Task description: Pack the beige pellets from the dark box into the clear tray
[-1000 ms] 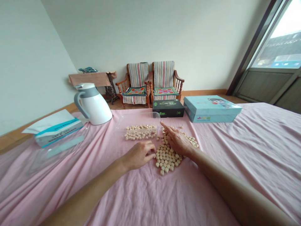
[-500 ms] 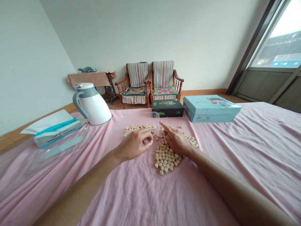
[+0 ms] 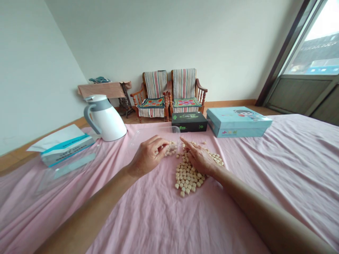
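Your left hand (image 3: 148, 157) is curled over a small heap of pale cube-shaped pieces (image 3: 171, 149), its fingers bent down with their tips at the heap's near side. That grip looks mostly closed, but you cannot tell from this view whether it is holding a piece. Your right hand (image 3: 200, 158) is open, palm down, with its index finger stretched forward; this open grip rests on the upper part of a larger patch of the same pieces (image 3: 187, 176), laid close together in a single layer on a pink bedsheet (image 3: 148, 218). The two hands are near each other, with a narrow strip of sheet between them, and the small heap lies just beside your left fingers. A clear plastic tray (image 3: 150, 135) sits just beyond the small heap, though you cannot tell whether the heap lies partly inside it. Farther along the bed, a black box (image 3: 189, 121) and a pale blue box (image 3: 238, 121) lie to the right of the tray, while a white jug (image 3: 106, 120) and a white-and-blue packet (image 3: 66, 148) lie to its left.
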Demonstrator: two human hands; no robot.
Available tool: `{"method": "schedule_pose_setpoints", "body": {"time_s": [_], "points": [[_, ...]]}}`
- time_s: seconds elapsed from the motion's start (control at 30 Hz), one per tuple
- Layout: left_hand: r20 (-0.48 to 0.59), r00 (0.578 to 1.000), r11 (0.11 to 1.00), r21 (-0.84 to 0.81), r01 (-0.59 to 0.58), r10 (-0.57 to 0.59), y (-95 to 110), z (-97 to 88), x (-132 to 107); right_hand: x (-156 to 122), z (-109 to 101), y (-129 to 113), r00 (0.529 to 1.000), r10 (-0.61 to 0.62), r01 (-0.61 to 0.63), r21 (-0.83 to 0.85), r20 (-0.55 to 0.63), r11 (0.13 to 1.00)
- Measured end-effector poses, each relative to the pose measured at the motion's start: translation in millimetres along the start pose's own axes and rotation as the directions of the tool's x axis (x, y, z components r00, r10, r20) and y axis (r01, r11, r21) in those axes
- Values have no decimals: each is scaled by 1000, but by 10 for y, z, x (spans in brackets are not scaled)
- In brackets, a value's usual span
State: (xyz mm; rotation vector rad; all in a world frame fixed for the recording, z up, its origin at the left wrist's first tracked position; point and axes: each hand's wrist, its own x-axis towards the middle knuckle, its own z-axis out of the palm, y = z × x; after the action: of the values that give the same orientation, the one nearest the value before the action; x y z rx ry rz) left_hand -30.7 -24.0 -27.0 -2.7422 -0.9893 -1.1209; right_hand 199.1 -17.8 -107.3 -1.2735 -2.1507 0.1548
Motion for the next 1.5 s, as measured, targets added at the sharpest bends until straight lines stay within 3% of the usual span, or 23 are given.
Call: {"method": "schedule_pose_setpoints", "body": {"time_s": [0.07, 0.17, 0.23, 0.3, 0.4, 0.67, 0.83, 0.93, 1.07, 1.13, 1.2, 1.3, 1.5], "points": [[192, 981, 998, -64, -25, 37, 46, 17, -82, -3, -10, -10, 1000, 1, -1, -6, -1, 1000], [472, 879, 990, -140, 2, 65, 113, 82, -216, -9, -24, -19, 1000, -6, 6, -12, 4, 1000], [569, 820, 986, -160, 37, 61, 152, 149, -318, -12, -29, -21, 1000, -1, 1, -17, 10, 1000], [600, 799, 985, -163, 61, 50, 181, 222, -415, -12, -29, -20, 1000, 5, -4, -21, 10, 1000], [591, 805, 983, -169, 66, 48, 199, 303, -504, -8, -26, -18, 1000, -6, 6, -14, 1, 1000], [600, 800, 971, -200, 134, 13, 217, 321, -468, -7, -51, -50, 1000, 3, -3, 4, 14, 1000], [577, 816, 976, -178, 127, -1, 281, 364, -506, -10, -27, -25, 1000, 6, -6, -14, 9, 1000], [545, 838, 984, -155, 87, 12, 295, 280, -454, -6, 1, -2, 1000, -2, 2, -26, -3, 1000], [322, 946, 995, -81, 61, -32, 180, 44, -168, -2, 1, -4, 1000, -5, 5, -17, -7, 1000], [181, 981, 996, -44, 74, -65, 60, -36, 24, -2, -9, -13, 1000, -1, 1, -14, -4, 1000], [90, 990, 994, 10, 106, -107, -76, -56, 186, -2, -13, -18, 1000, 2, -2, -11, -2, 1000], [40, 991, 990, 63, 126, -129, -235, -9, 302, 0, -10, -14, 1000, -4, 4, -2, -5, 1000], [-91, 992, 993, 70, 93, -86, -202, 6, 163, 4, -9, -8, 1000, -9, 9, 3, -3, 1000]]}}
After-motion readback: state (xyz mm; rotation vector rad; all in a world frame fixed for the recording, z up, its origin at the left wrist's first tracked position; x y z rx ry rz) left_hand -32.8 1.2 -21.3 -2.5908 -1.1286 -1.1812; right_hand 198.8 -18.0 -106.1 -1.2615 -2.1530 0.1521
